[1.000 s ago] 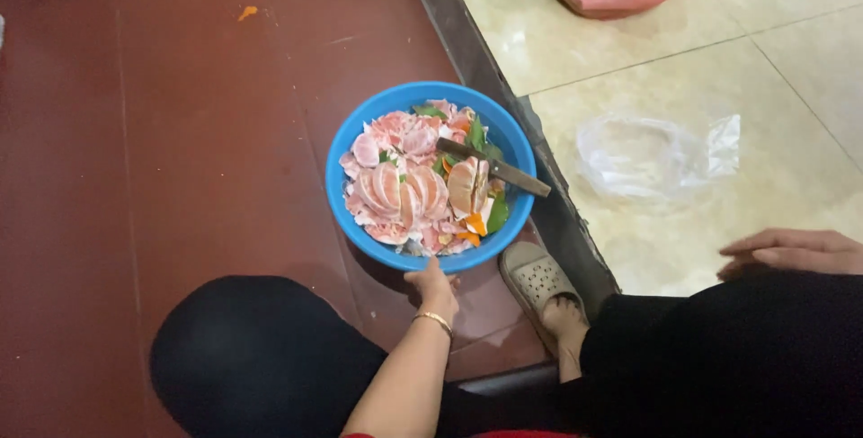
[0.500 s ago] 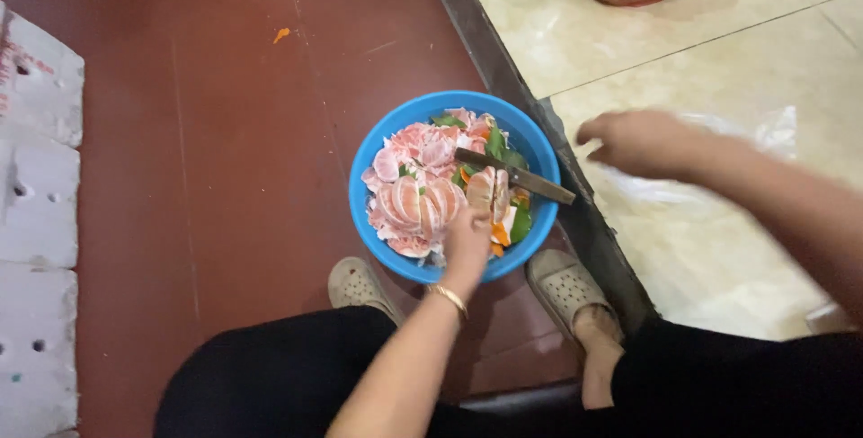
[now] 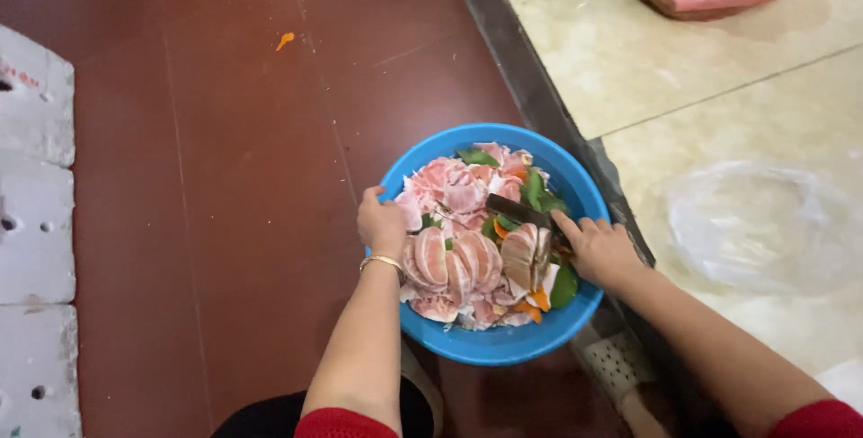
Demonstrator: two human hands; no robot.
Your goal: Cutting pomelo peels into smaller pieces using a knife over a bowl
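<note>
Both hands (image 3: 382,222) (image 3: 600,249) grip the blue basin (image 3: 503,348) of fruit.

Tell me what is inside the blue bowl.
The blue bowl holds peeled pink citrus segments, green peel scraps, small orange bits and a knife. The left hand and right hand reach in. The bottom is covered.

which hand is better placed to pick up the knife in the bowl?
Right, probably. The right hand already has its fingers at the knife lying across the blue bowl; the left hand rests on the far rim, beside the peeled pomelo segments.
</note>
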